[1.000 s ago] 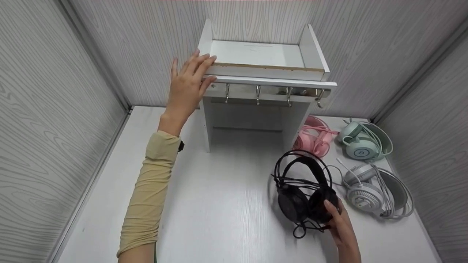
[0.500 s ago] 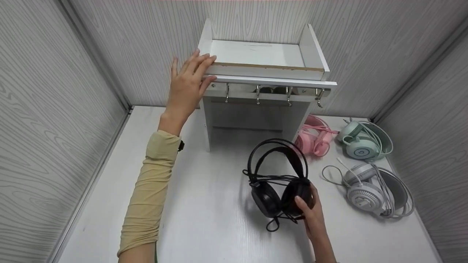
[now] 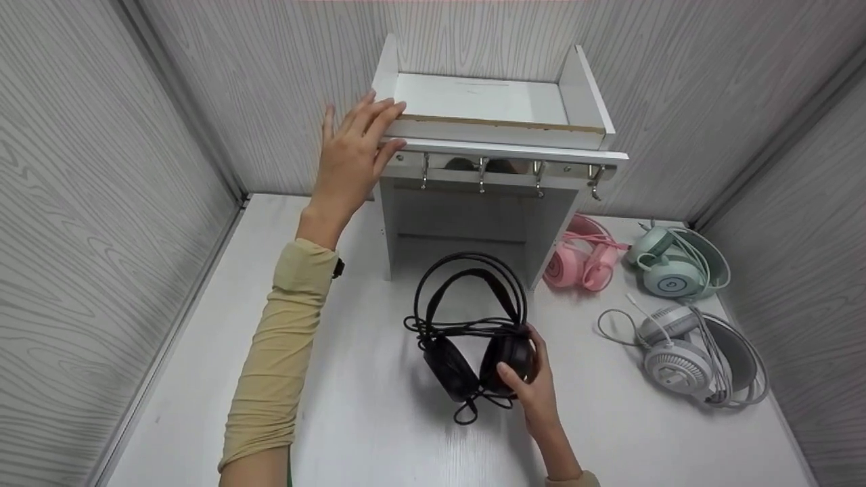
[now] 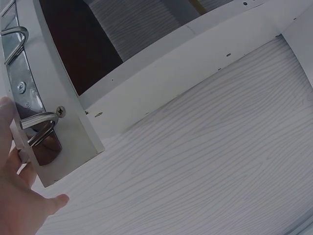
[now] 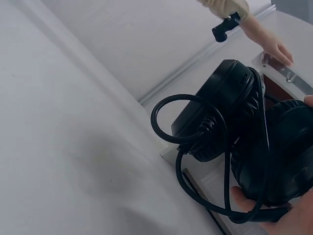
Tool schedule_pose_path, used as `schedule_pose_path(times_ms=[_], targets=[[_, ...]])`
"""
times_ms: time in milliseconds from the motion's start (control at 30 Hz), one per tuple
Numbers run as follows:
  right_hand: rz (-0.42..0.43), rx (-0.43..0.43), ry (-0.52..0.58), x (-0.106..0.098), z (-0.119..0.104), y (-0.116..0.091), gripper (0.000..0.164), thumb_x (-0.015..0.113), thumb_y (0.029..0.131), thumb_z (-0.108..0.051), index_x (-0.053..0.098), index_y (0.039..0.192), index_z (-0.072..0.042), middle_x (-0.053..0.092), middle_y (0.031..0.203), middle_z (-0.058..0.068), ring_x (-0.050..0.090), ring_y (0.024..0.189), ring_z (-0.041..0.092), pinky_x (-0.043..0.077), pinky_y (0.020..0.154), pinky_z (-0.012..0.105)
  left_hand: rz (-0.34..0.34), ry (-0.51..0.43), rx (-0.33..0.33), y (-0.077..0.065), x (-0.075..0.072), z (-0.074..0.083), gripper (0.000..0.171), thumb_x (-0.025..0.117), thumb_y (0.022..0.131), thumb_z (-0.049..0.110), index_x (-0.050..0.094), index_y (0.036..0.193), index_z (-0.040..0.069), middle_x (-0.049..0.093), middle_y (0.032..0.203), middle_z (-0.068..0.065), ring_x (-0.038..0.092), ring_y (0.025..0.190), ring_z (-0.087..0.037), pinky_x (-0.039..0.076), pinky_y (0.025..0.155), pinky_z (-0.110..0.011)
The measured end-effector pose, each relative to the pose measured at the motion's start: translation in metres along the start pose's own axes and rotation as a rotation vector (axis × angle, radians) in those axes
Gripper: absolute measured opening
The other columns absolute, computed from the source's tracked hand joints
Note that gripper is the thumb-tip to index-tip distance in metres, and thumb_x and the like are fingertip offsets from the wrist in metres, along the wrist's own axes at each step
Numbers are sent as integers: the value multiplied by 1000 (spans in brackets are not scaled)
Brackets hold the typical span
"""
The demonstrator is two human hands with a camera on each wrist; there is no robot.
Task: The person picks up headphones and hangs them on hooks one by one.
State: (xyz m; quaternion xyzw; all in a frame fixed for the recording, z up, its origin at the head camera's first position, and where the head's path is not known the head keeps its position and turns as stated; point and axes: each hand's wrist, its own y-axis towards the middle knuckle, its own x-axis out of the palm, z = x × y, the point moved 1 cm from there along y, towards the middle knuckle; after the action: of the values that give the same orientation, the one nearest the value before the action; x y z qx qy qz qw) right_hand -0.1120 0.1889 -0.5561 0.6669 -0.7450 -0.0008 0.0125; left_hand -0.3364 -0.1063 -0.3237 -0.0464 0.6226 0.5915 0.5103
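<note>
Black headphones point(image 3: 450, 368) are held in the air by my right hand point(image 3: 538, 392), which grips the right ear cup with the thumb on its near face. Their headband points up, and the cable runs bundled across between the cups, with a loop hanging below. In the right wrist view the headphones' cups point(image 5: 215, 107) and cable loops fill the right side. My left hand point(image 3: 352, 159) rests on the left front corner of a white shelf rack point(image 3: 500, 138), fingers spread over the upper edge and thumb at the front rail. Metal hooks point(image 3: 482, 176) line that rail.
Pink headphones point(image 3: 572, 264) lie beside the rack's right leg. Farther right are green headphones point(image 3: 672, 277), with white headphones point(image 3: 676, 365) nearer. Wood-grain walls point(image 3: 778, 135) enclose the white table point(image 3: 358, 406) at the back and sides.
My right hand has carried the black headphones leftward from beside the white headphones to in front of the rack. The left hand has stayed on the rack's corner.
</note>
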Motion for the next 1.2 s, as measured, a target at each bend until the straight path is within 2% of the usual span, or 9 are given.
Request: schedule_pose_path(times_ms=[133,300,567,733,867,1200], targets=[[-22,-39,22,11,0,4,84,67,89,-10,23,161,-13,34,158,18,42,136,35,46,101,37,-14,3,3,1,-1,-1,52,45,105,49,51,150,23,52,150,-1,33,150,-20,7,123,-62],[-40,-101,59,25,-5,10,86,68,87,-9,24,161,-13,34,157,17,43,134,34,48,101,45,-44,0,21,1,-7,-1,51,46,106,45,49,152,23,51,152,-1,34,150,-21,7,122,-62],[-43,-180,150,54,-16,14,92,72,82,-9,24,161,-10,38,152,18,49,129,29,53,97,37,-95,-15,1,4,-13,-1,51,49,105,44,49,152,26,51,153,2,34,150,-19,12,120,-66],[-76,-250,201,73,-24,19,94,75,81,-9,25,160,-9,39,152,17,50,129,29,55,95,37,-129,9,-19,5,-16,-1,52,48,104,45,47,153,28,49,154,2,32,151,-18,10,120,-66],[-94,-314,200,86,-31,24,95,79,81,-9,26,160,-8,38,153,16,50,130,28,55,95,36,-143,17,-27,6,-17,-1,52,48,104,45,46,153,28,48,155,2,31,151,-18,10,121,-65],[-140,-425,231,106,-47,41,97,83,82,-18,25,159,-6,36,156,18,48,134,28,54,99,39,-232,10,-29,11,-21,-2,52,46,106,43,41,156,32,43,159,5,27,152,-16,4,121,-63]])
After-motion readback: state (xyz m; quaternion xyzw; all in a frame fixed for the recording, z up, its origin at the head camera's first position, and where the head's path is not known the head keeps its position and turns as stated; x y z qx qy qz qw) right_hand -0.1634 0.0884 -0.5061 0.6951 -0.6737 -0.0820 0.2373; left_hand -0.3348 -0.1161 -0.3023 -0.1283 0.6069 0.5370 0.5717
